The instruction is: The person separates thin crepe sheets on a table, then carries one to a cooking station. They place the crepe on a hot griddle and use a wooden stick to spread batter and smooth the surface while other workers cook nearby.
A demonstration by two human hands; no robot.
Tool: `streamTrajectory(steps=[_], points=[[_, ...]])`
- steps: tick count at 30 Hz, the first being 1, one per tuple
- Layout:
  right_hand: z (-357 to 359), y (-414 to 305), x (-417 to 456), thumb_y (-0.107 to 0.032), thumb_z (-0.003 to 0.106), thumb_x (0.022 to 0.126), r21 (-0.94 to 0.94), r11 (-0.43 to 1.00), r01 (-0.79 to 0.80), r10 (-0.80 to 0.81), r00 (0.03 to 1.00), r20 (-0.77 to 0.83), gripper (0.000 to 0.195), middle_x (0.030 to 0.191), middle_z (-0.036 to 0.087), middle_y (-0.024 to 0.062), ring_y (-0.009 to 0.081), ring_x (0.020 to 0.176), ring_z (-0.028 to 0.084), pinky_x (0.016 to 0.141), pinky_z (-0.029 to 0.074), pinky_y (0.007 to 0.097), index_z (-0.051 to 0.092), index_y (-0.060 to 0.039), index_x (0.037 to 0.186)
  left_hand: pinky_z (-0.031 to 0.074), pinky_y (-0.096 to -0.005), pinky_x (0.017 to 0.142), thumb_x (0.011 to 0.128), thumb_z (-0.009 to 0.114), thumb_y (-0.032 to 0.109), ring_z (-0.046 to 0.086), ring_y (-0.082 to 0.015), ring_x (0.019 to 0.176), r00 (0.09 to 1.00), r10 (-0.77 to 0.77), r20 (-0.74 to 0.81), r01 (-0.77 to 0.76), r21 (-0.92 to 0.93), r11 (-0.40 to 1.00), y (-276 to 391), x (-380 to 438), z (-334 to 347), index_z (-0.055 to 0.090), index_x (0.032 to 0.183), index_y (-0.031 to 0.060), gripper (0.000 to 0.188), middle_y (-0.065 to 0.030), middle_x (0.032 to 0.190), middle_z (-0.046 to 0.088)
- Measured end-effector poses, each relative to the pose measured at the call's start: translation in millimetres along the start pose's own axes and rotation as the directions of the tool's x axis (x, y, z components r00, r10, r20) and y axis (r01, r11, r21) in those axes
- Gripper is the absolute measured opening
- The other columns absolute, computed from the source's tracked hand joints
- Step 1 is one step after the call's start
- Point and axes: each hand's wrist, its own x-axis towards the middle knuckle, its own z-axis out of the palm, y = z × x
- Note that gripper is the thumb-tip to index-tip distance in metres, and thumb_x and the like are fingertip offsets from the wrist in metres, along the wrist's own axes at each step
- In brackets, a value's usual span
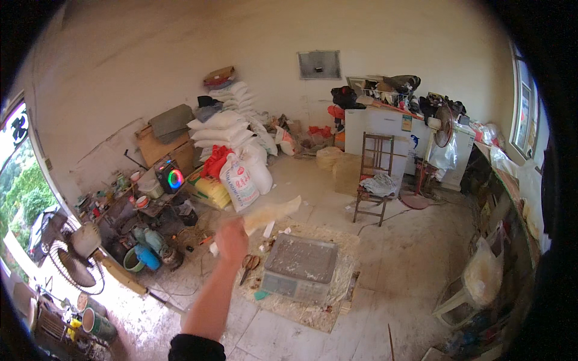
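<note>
My left hand point(232, 239) reaches forward from a black sleeve, its fingers closed around one end of a thin, pale yellowish strip point(273, 214). Motion blur hides what the strip is made of. It points up and to the right, above the floor. Below and right of the hand, a dusty weighing scale point(300, 259) with a flat grey platform rests on a board point(316, 318) strewn with pale scraps. Scissors point(248, 267) with brown handles lie beside the scale, near my wrist. A small green piece point(261, 295) lies by its front corner. My right hand is out of view.
White sacks point(239, 182) are piled toward the back wall, near a speaker point(171, 176) with a lit ring. A wooden chair point(375, 176) and a standing fan point(441, 126) stand back right. Another fan point(76, 252) is at left. A plastic bag point(483, 273) hangs at right.
</note>
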Motion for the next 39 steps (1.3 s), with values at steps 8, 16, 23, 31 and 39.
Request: streamTrajectory(steps=[8, 16, 23, 31, 39], points=[[2, -4, -4, -0.005, 0.055, 0.076, -0.417, 0.856, 0.305, -0.272, 0.952, 0.139, 0.032, 0.087, 0.057, 0.0059, 0.0179, 0.078, 0.053, 0.067, 0.045, 0.026, 0.053, -0.0019, 0.108, 0.026, -0.0494, 0.1, 0.074, 0.057, 0.018, 0.029, -0.0346, 0.124, 0.864, 0.125, 0.487, -0.206, 0.117, 0.971, 12, -165, 207, 0.029, 0.133, 0.0147, 0.066, -0.0215, 0.134, 0.03], [62, -72, 13, -0.016, 0.056, 0.079, -0.149, 0.985, -0.081, 0.138, 0.896, 0.423, 0.032, 0.091, 0.058, 0.0088, 0.0182, 0.076, 0.054, 0.065, 0.046, 0.0271, 0.054, -0.0068, 0.11, 0.038, -0.0394, 0.092, 0.076, 0.058, 0.023, 0.049, -0.0296, 0.107, 0.404, 0.141, 0.904, 0.209, -0.241, 0.948, -47, -454, 161, 0.05, 0.115, 0.0057, 0.044, -0.0164, 0.114, 0.053], [128, -90, -33, -0.022, 0.057, 0.077, -0.356, 0.815, 0.456, -0.231, 0.821, 0.523, 0.033, 0.089, 0.058, 0.0121, 0.0219, 0.078, 0.054, 0.073, 0.045, 0.0338, 0.056, -0.0071, 0.107, 0.035, -0.0381, 0.062, 0.072, 0.057, 0.022, 0.047, -0.023, 0.069, 0.424, -0.337, 0.841, 0.829, -0.21, 0.519, -199, -720, 21, 0.056, 0.078, 0.0098, 0.014, -0.0068, 0.075, 0.051], [220, -116, -145, -0.012, 0.058, 0.075, -0.307, 0.666, 0.68, -0.311, 0.628, 0.713, 0.031, 0.099, 0.058, 0.0138, 0.0229, 0.094, 0.054, 0.08, 0.043, 0.0309, 0.057, -0.0012, 0.103, 0.04, -0.0276, 0.042, 0.076, 0.061, 0.016, 0.048, -0.0149, 0.052, 0.014, -0.658, 0.753, 0.816, -0.389, -0.427, -260, -813, -205, 0.05, 0.076, 0.0089, 0.013, -0.0017, 0.056, 0.045], [300, -144, -182, -0.012, 0.061, 0.07, -0.175, 0.547, 0.819, -0.334, 0.405, 0.851, 0.037, 0.09, 0.059, 0.012, 0.0209, 0.083, 0.057, 0.074, 0.045, 0.0309, 0.055, -0.0039, 0.106, 0.044, -0.0396, 0.053, 0.065, 0.057, 0.025, 0.054, -0.0284, 0.057, 0.076, -0.84, 0.538, 0.895, 0.334, 0.295, -260, -999, -304, 0.06, 0.062, 0.0097, 0.016, -0.0123, 0.066, 0.058]])
